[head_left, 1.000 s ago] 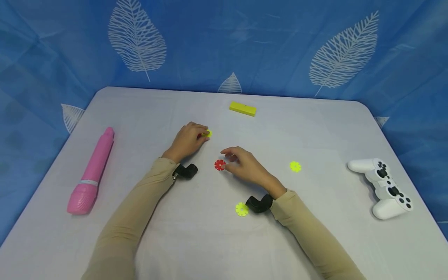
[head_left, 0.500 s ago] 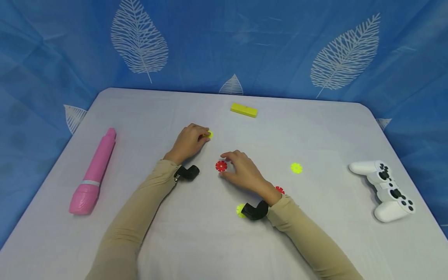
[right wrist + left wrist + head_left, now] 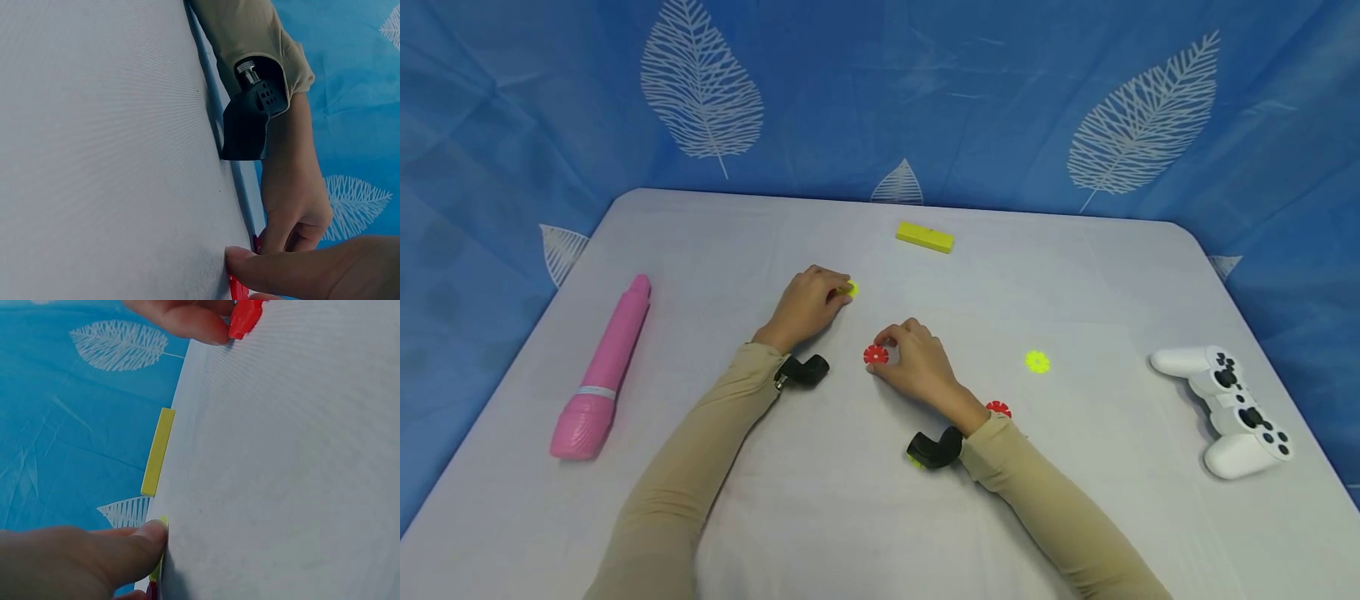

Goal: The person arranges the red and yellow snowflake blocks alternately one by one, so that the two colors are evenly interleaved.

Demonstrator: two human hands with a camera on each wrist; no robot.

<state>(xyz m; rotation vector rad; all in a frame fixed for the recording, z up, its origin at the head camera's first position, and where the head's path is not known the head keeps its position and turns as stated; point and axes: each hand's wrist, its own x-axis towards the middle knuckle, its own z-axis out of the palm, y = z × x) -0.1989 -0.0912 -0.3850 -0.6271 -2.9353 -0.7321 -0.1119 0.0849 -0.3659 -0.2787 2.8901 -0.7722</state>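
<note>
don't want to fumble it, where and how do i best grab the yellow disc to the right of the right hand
The yellow disc is probably best pinched at opposite edges of its notched rim, coming straight down from above: it lies flat, looks thin, and nothing else on the white cloth touches it.

Pink, elongated microphone-shaped object [image 3: 607, 363] at nine o'clock; yellow rectangular bar [image 3: 925, 237] at twelve; white two-handled game controller [image 3: 1233, 401] at three.
</note>
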